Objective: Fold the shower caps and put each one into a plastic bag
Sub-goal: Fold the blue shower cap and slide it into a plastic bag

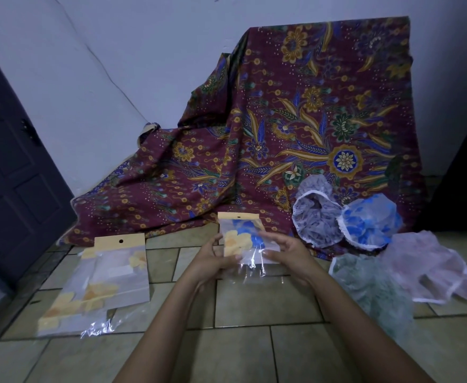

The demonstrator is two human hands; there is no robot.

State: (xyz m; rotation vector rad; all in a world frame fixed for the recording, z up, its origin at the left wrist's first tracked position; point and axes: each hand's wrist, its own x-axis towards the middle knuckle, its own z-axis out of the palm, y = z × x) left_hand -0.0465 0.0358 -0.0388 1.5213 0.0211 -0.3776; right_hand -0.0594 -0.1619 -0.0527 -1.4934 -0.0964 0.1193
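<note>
Both forearms (168, 313) reach in over the tiled floor (254, 305) and the two hands meet on one plastic bag (254, 261). The left hand (213, 262) has its fingers curled on the bag's left edge. The right hand (287, 254) pinches the right side a bit lower, so both are busy holding it and neither is free. The folded shower cap (240, 239), blue and yellow, is already inside, sitting up toward the cardboard header (238, 216) at the end farthest from the wrists.

My read is that this is the closing-up stage. The crinkly clear end nearest the wrists looks like the open one, though I can't tell if it has a sticky strip. If it were me, I'd:
- keep the cap flat and pushed toward the header
- smooth the air out toward the wrists
- turn the flap over straight, with a thumb at each corner

Thin film like this wrinkles fast, so go slow.

Left of the left hand there's a stack of packed bags (108, 280) with yellow caps in them. Right of the right hand four loose ones wait their turn: grey cap (318, 219), blue cap (370, 222), green cap (370, 291) and pink cap (431, 269). Beyond the hands hangs a patterned cloth (282, 120).
</note>
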